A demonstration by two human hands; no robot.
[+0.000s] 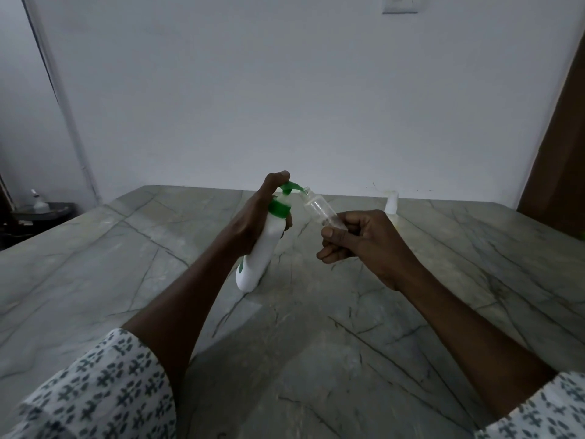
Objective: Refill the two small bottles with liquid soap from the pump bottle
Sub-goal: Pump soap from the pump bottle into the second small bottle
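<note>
Over the middle of the grey veined stone desk [316, 343], the person's left hand [253, 217] holds a white pump bottle [266, 245] with a green collar and pump head. The bottle leans to the right, with its base down at the desk surface. The left fingers [278, 177] are clamped around its neck, and one fingertip lies on top of the green pump head. The right hand [357, 239] holds a small clear bottle [319, 210], its fingers [332, 234] curled tightly round the lower part. This bottle is tilted up and to the left, uncapped, with its mouth right at the tip of the pump spout. It looks nearly empty. A second small bottle [392, 202] with a white top stands upright on the desk near the far edge, just behind the right hand and partly hidden by it. Both forearms come out of white sleeves [104, 391] with a dark print. A plain pale wall [285, 90] rises behind the desk.
</note>
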